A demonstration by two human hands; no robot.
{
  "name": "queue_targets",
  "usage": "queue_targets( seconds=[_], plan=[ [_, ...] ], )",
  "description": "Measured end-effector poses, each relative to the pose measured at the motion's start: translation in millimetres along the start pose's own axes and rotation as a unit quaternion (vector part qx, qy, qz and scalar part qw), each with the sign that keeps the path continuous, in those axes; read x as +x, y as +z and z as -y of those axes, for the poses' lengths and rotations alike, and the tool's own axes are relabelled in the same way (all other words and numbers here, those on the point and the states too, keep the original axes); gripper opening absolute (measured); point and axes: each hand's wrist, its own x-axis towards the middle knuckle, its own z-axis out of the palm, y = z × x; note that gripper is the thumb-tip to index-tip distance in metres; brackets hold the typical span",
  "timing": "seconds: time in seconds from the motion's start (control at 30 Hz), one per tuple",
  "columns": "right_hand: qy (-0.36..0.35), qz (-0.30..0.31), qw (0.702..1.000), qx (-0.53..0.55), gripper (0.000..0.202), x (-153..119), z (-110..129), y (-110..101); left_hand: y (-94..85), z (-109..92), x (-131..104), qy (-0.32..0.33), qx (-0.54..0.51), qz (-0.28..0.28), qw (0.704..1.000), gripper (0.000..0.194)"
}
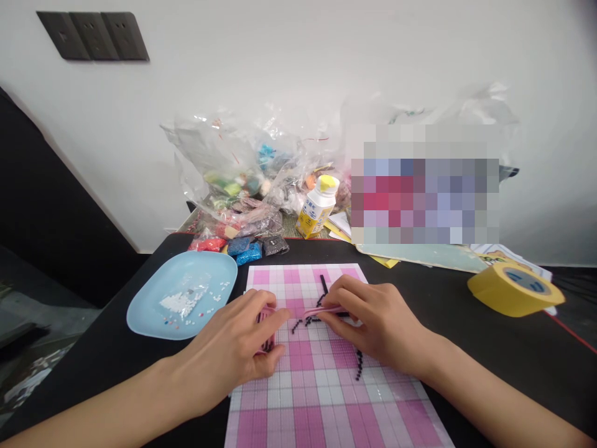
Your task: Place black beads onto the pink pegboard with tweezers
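Note:
A pink and white checkered pegboard [331, 398] lies on the black table, with black beads [359, 366] set in curved lines on it. My right hand [368, 311] pinches pink tweezers [321, 310], whose tips are over the beads in the board's upper middle. At the board's left edge, my left hand [242, 336] grips a small pink container [267, 341] with black beads inside. Its fingers curl round the container and partly hide it.
Left of the board is a blue plate [144, 305] with white beads. Behind stand bead packets [249, 252], a yellow-capped bottle [318, 208] and plastic bags [200, 155]. A yellow tape roll [494, 298] lies at right. The background's right part is pixelated.

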Motion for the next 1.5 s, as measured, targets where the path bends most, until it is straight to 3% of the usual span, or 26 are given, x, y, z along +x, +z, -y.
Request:
queue_targets(
  seconds=[0.27, 0.5, 1.5],
  plan=[
    [0.0, 0.003, 1.0, -0.001, 0.02, -0.2, -0.7, 0.9, -7.1, -2.7, 3.3, -0.004, -0.004, 0.022, 1.0, 0.031],
    [0.001, 0.005, 1.0, 0.001, 0.019, 0.0, -0.2, 1.1, -1.0, -0.4, -0.1, 0.001, -0.003, 0.001, 1.0, 0.033],
    [-0.009, 0.013, 1.0, 0.014, 0.016, 1.0, 2.2, 2.4, -1.4, -2.1, 1.6, 0.006, 0.005, 0.002, 1.0, 0.034]
  ],
)
